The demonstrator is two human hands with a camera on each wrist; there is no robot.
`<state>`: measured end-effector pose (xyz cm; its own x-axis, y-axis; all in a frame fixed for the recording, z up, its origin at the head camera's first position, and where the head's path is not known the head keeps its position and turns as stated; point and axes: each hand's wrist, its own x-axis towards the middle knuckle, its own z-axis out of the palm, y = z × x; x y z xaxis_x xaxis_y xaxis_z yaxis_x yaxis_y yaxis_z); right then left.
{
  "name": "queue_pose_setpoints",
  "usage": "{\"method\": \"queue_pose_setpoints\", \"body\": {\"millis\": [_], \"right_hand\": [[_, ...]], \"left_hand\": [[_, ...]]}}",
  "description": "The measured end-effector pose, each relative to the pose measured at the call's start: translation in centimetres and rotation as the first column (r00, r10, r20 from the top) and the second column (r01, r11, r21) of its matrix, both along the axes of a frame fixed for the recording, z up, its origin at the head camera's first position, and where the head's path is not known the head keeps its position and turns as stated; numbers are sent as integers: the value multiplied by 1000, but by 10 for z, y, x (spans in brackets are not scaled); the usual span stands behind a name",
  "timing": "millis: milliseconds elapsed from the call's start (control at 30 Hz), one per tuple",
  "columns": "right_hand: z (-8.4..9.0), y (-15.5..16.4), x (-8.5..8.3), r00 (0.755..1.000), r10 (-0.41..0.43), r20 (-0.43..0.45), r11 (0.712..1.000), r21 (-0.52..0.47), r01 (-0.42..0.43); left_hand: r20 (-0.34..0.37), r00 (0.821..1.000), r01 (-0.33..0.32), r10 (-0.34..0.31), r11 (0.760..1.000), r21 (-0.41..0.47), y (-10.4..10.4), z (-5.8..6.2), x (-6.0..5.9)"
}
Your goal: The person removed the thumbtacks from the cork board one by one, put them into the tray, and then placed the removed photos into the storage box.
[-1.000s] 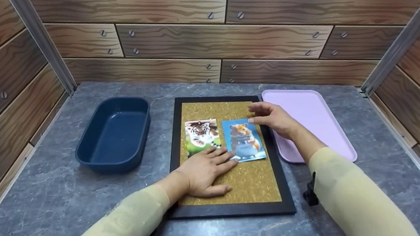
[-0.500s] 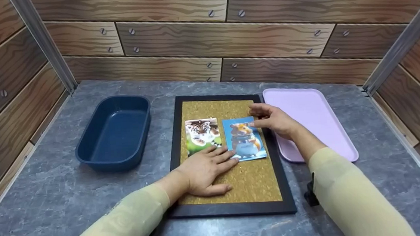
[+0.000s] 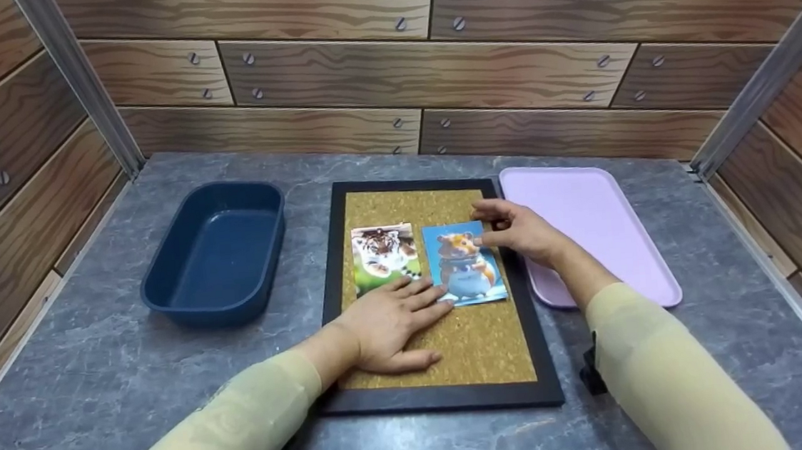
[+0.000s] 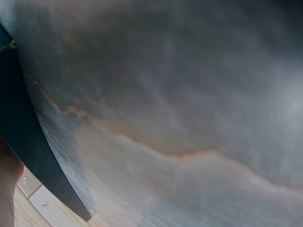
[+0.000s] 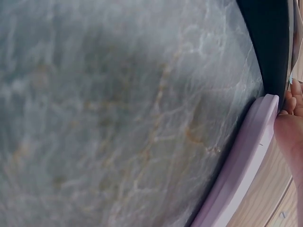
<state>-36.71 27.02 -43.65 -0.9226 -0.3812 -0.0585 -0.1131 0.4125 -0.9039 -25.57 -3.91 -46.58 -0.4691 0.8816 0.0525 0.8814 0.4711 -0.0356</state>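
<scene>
A picture card of a hamster on blue (image 3: 465, 266) and a tiger cub picture (image 3: 379, 262) lie side by side on a black-framed cork board (image 3: 468, 348). My left hand (image 3: 391, 326) rests palm down on the board, fingers spread across the lower edges of both pictures. My right hand (image 3: 516, 229) holds the hamster picture near its upper right corner, thumb over its right edge and the other fingers bent beyond it. At the right wrist view's edge, part of this hand (image 5: 291, 118) shows beside the frame. The left wrist view shows mostly table.
A deep navy bin (image 3: 221, 260) stands left of the board. To the right, a flat lilac tray (image 3: 586, 210) lies against the frame, under the right forearm. Wood-print walls (image 3: 332, 80) enclose the grey marbled table (image 3: 89, 350) at the back and sides.
My right thumb has slid slightly toward me along the hamster picture's right edge. The left hand stays in place, and both pictures keep their positions.
</scene>
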Motion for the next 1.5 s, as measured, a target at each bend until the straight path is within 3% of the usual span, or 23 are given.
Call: {"method": "queue_pose_setpoints", "body": {"millis": [1500], "right_hand": [[0, -6, 6, 997, -19, -69, 994, 110, 27]], "left_hand": [[-3, 1000, 9, -9, 1000, 6, -1, 0, 0]]}}
